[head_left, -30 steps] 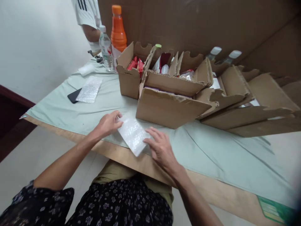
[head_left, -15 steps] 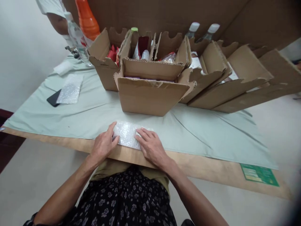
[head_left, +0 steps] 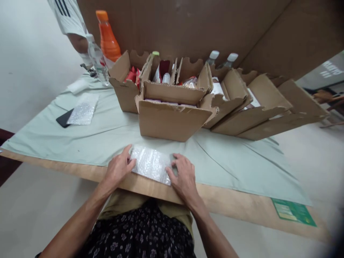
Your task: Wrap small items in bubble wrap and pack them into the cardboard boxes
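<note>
A folded piece of clear bubble wrap lies flat near the front edge of the table. At its left end, my left hand rests with thumb and index finger spread apart, the fingertips touching its edge. My right hand is at the other end, its thumb and fingers apart around the right edge. Neither hand grips the wrap. Just beyond it stands a cardboard box with purplish items low inside, only their tops visible.
Several more open cardboard boxes stand in a row behind. An orange bottle and a clear bottle are at the back left. More bubble wrap partly covers a black phone. Beyond them shows a person's arm.
My right hand has slid rightward from on top of the bubble wrap to its right edge, uncovering more of it. My left hand stays at the left end. The camera view has tilted up slightly.
</note>
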Demonstrator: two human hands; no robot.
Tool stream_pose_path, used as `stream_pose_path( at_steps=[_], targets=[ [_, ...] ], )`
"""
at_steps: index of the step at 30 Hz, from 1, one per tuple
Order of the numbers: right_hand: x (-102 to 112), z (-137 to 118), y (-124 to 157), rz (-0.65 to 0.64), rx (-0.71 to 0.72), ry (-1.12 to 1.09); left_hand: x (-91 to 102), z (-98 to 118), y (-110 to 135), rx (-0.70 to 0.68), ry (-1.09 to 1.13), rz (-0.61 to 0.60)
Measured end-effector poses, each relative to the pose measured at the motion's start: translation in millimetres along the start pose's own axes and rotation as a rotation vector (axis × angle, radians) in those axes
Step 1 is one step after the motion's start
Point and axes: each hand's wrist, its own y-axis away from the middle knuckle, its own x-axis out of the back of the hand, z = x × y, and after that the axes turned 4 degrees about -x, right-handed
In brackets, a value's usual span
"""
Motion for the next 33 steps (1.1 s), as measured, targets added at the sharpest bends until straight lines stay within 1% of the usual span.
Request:
stream_pose_path(
  at_steps=[2,4,6,7,8,9,11,13,15,16,17,18,19,20,21,23,25,27,29,31,33],
  targets=[
    [-1,-8,4,0.048,-0.060,-0.176,-0.7,-1,5,0.007,0.181,0.013],
    [7,-11,7,0.064,-0.134,-0.353,3.1,-3,13,0.029,0.403,-0.034],
    [22,-11,7,0.037,-0.171,-0.492,12.4,-2,20,0.037,0.567,-0.122],
    [31,-12,5,0.022,-0.169,-0.541,19.1,0,22,0.018,0.608,-0.148],
    [42,-14,1,0.012,-0.157,-0.571,27.4,4,23,-0.021,0.623,-0.154],
    [55,-16,-5,0.013,-0.134,-0.585,36.9,10,21,-0.081,0.617,-0.124],
    [82,-25,-25,0.048,-0.044,-0.564,59.0,29,10,-0.227,0.566,0.010],
    [109,-37,-55,0.154,0.092,-0.492,82.2,55,-13,-0.363,0.480,0.209],
    [133,-47,-94,0.329,0.215,-0.405,102.6,84,-45,-0.481,0.386,0.445],
    [142,-49,-116,0.397,0.249,-0.363,110.6,98,-64,-0.540,0.341,0.525],
    [150,-50,-138,0.431,0.262,-0.329,116.8,110,-82,-0.586,0.304,0.552],
    [156,-48,-159,0.411,0.261,-0.305,121.2,120,-100,-0.615,0.269,0.522],
    [160,-44,-179,0.342,0.256,-0.294,124.1,128,-116,-0.626,0.217,0.451],
    [163,-39,-197,0.235,0.244,-0.284,125.7,134,-130,-0.619,0.158,0.357],
    [166,-33,-212,0.099,0.228,-0.263,126.3,138,-141,-0.598,0.089,0.250],
    [169,-23,-233,-0.156,0.179,-0.159,125.6,143,-157,-0.533,-0.071,0.061],
    [169,-21,-245,-0.323,0.114,0.019,123.3,147,-164,-0.476,-0.238,-0.081],
    [165,-27,-252,-0.415,0.071,0.214,119.2,156,-168,-0.429,-0.400,-0.186],
    [156,-39,-257,-0.508,0.062,0.409,113.2,169,-170,-0.392,-0.544,-0.262],
    [147,-49,-261,-0.560,0.081,0.565,107.5,182,-172,-0.381,-0.671,-0.283],
    [141,-55,-261,-0.532,0.113,0.653,106.0,189,-172,-0.395,-0.768,-0.271]
  ],
)
